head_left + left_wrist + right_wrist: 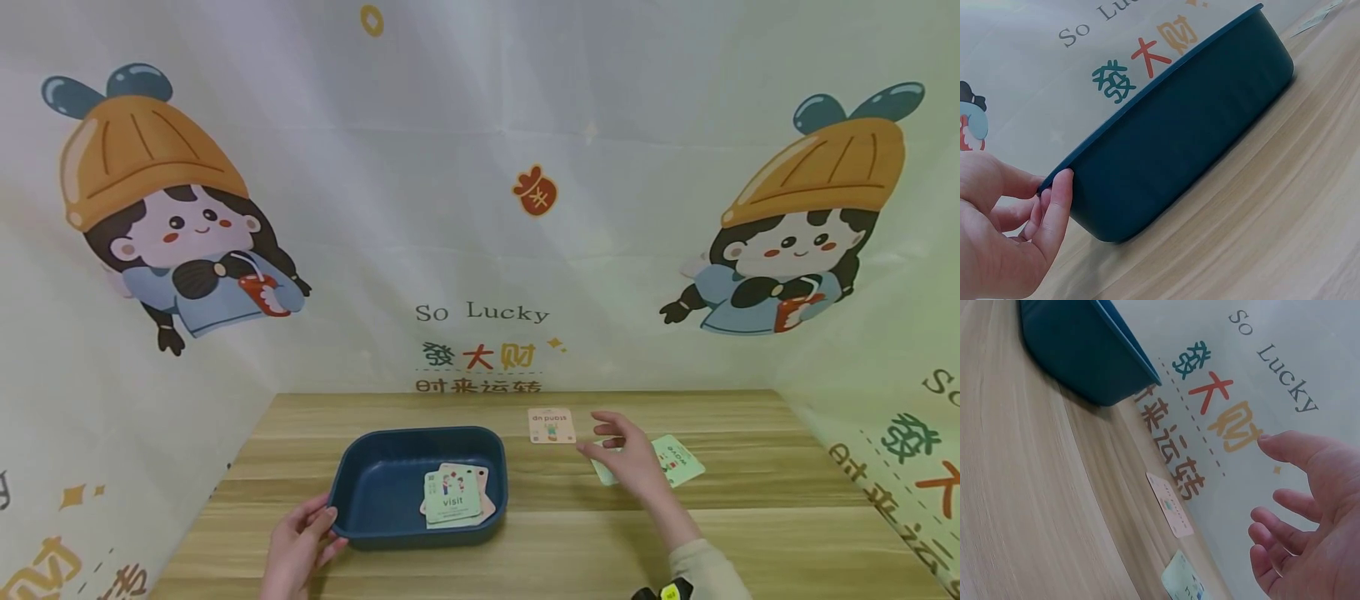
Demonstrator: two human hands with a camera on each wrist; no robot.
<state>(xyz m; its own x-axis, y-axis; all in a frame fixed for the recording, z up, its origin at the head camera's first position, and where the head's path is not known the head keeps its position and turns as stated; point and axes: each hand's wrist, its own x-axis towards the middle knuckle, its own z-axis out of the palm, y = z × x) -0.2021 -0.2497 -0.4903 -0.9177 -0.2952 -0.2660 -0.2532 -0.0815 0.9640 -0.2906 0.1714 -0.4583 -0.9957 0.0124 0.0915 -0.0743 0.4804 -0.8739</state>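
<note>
My left hand (pixel 298 542) pinches the near left corner of a dark blue plastic bin (pixel 382 540), thumb and fingers at its rim. The left wrist view shows the fingers against the bin's outer wall (pixel 1179 137). Inside the bin lies a small stack of cards with a green "visit" card (pixel 453 495) on top. My right hand (pixel 628 457) hovers over the table with nothing in it, fingers bent loosely and apart. Under it, a green card (pixel 603 473) is partly hidden. A green "wave" card (pixel 684 460) lies to its right, and a pink "stand up" card (pixel 551 423) to its left.
The wood-grain table (pixel 570 542) carries the bin and the loose cards. A printed cloth backdrop (pixel 480 258) with cartoon figures and lettering rises behind the table and along both sides.
</note>
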